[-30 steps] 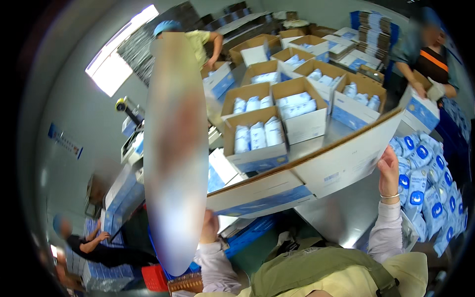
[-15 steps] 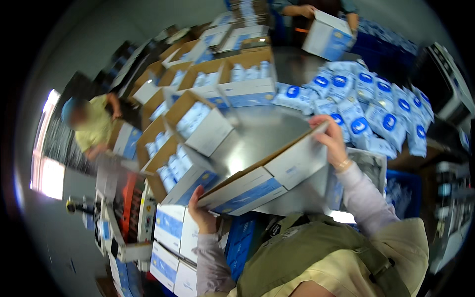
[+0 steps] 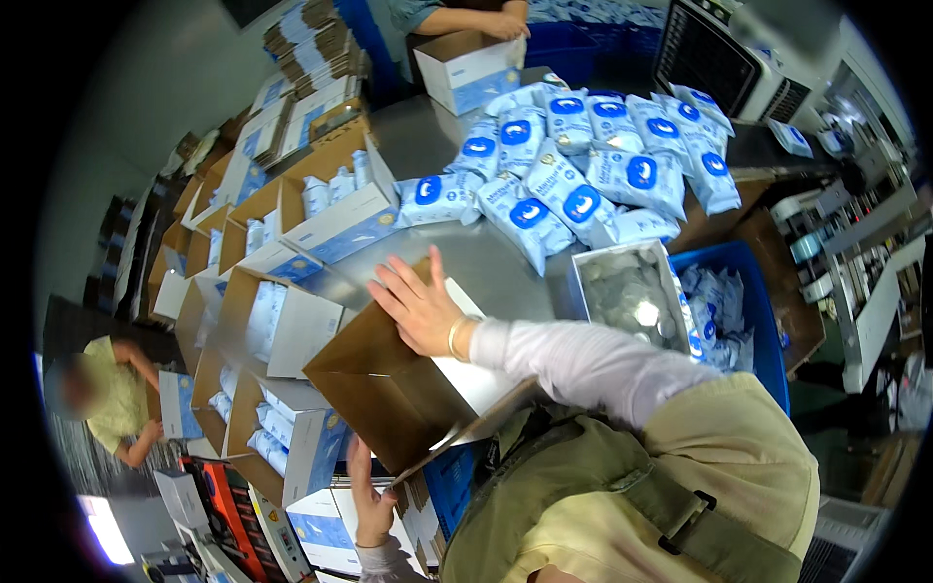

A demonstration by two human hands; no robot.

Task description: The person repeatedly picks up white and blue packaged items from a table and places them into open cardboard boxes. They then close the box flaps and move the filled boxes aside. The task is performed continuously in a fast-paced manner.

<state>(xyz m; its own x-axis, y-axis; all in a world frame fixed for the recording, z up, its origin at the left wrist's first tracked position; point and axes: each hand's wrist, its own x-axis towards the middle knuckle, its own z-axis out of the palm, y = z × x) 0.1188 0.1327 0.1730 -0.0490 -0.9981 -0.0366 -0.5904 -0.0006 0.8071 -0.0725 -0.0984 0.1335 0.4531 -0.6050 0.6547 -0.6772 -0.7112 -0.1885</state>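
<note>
In front of me an opened cardboard carton [image 3: 394, 403] tilts at the table's near edge, brown inside, with white showing on its outer side. My right hand [image 3: 423, 311] lies over its far right edge, fingers spread and stretched out. My left hand [image 3: 372, 505] grips its lower left corner, thumb and fingers on either side of the wall. Just left stand cartons [image 3: 316, 437] holding light blue soft packs [image 3: 272, 428]. Beyond my right hand lies a pile of light blue soft packs [image 3: 573, 194] with dark blue oval labels.
A white box of grey, clear-looking contents [image 3: 671, 267] stands right of the carton, by a blue bin [image 3: 773, 360] with packs. Across the metal table [image 3: 408, 131], a person's hands [image 3: 505, 21] rest at another carton [image 3: 466, 73]. Another person [image 3: 117, 403] works at far left.
The flattish carton I held in both hands is now opened into a box. My right hand has moved left onto its edge. The person across has lowered their carton to the table.
</note>
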